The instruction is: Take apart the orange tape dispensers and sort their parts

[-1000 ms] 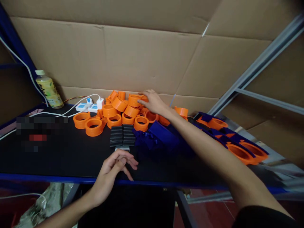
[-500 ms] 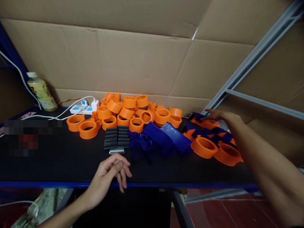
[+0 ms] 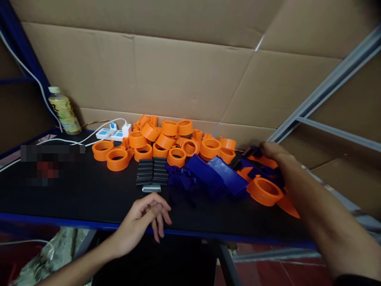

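My left hand rests on the front edge of the black table, fingers loose and apart, holding nothing. Just beyond it lie a small silver piece and two stacks of black blocks. My right hand reaches to the right and lies over a cluster of orange-and-blue assembled parts; its fingers curl over the far side and are hidden. Flat blue parts lie between the hands. A heap of orange rings sits at the back.
A drink bottle stands at the back left beside a white power strip with cables. Cardboard lines the wall behind. A grey metal shelf beam slants up on the right.
My right hand left the orange ring heap and swung right onto the orange-and-blue parts, which have shifted left toward the blue pieces. My left hand stayed at the table edge.
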`<state>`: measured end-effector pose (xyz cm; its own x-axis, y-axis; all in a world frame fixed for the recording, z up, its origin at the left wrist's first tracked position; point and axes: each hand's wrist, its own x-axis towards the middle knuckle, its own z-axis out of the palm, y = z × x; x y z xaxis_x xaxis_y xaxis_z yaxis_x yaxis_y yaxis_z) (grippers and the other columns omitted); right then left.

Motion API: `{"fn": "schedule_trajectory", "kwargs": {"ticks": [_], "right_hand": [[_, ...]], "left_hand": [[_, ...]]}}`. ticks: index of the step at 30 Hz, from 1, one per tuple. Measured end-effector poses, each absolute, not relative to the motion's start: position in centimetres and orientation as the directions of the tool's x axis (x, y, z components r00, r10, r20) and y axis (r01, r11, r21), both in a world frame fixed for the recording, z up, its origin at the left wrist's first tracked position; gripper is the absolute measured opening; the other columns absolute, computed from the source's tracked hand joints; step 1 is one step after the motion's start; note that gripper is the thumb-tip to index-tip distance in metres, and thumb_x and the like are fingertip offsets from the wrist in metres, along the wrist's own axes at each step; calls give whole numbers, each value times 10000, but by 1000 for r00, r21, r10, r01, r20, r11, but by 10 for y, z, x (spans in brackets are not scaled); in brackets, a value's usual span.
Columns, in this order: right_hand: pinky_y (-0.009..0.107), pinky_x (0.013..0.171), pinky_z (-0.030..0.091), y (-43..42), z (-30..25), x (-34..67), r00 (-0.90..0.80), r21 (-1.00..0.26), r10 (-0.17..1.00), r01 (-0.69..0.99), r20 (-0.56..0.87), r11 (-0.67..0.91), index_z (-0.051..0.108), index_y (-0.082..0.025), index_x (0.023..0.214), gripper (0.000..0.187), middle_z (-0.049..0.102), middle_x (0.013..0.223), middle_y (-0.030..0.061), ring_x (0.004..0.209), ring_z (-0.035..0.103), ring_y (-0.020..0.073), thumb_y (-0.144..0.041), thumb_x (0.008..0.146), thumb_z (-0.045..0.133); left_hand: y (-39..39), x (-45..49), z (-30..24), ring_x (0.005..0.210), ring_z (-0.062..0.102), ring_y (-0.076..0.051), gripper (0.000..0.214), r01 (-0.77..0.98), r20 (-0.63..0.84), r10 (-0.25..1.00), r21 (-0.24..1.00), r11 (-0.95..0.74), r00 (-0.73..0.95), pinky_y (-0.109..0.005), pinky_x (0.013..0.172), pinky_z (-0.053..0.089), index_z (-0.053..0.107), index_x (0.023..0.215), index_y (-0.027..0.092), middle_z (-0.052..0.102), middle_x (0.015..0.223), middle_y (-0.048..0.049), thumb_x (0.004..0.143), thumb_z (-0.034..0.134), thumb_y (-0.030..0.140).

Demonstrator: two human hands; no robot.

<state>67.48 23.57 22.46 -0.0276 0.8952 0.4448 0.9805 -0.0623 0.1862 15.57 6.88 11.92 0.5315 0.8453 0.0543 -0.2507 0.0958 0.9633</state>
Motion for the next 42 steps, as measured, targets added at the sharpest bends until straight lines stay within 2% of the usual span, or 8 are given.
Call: {"fn": "schedule_trajectory", "kwargs": {"ticks": [6,10,14,17,21,29,35,42], "right_hand": [[286,602,422,231,251,672,168,199,869,937,466,-288,644,-120,1106,236,677,1006,177,740,624,166,-279,975,528],[340,618,319,216,287,647,93,228,797,933,596,-279,541,-45,1317,411,655,1096,308,798,633,206,-292,1002,446],[333,680,379,174,304,576,-142,310,729,946,669,-99,555,-98,1332,426,712,1031,213,870,664,239,-353,1005,453],[332,715,460,128,293,502,-369,336,676,923,637,187,546,-201,1352,390,715,1142,114,912,687,243,-356,1011,435],[347,673,524,73,255,415,-574,320,602,816,556,482,516,-261,1371,372,738,1071,65,833,707,223,-305,1016,412],[331,520,520,22,198,342,-766,466,521,643,376,608,644,-32,1164,409,703,908,184,703,646,225,-58,920,316],[276,524,526,28,196,361,-767,296,545,637,339,712,588,-5,1186,350,694,904,145,659,649,169,-36,921,363],[306,780,593,50,199,379,-537,-100,755,786,377,610,602,-133,1275,323,739,1078,97,886,726,186,-208,1012,430]], "left_hand": [[69,156,117,575,653,-159,286,-247,47,836,963,108,547,-269,500,535,647,974,153,705,820,-90,947,552,422],[71,154,117,550,647,-154,334,-344,80,855,931,119,512,-189,375,405,611,1109,168,711,880,-109,952,513,446],[73,152,121,712,689,-219,419,-464,162,868,882,86,470,-201,390,413,551,1259,176,704,1067,-181,974,408,448],[70,155,128,1097,636,-343,445,-471,199,855,880,59,478,-375,655,582,522,1343,203,611,1316,-204,960,457,420],[58,159,137,1329,462,-385,626,-546,231,837,833,93,496,-524,961,499,452,1438,272,494,1471,-158,869,641,449],[38,164,134,1151,582,-255,450,-430,-180,930,847,312,321,-272,756,520,558,1311,254,635,1282,-97,895,660,389],[40,166,139,905,680,-253,373,-430,-182,886,821,375,426,-336,710,555,611,1205,179,701,1104,-109,888,660,371],[34,154,152,1203,593,-320,327,-501,-77,911,814,292,405,-397,959,508,657,1192,199,628,1322,-109,892,647,327]]}}
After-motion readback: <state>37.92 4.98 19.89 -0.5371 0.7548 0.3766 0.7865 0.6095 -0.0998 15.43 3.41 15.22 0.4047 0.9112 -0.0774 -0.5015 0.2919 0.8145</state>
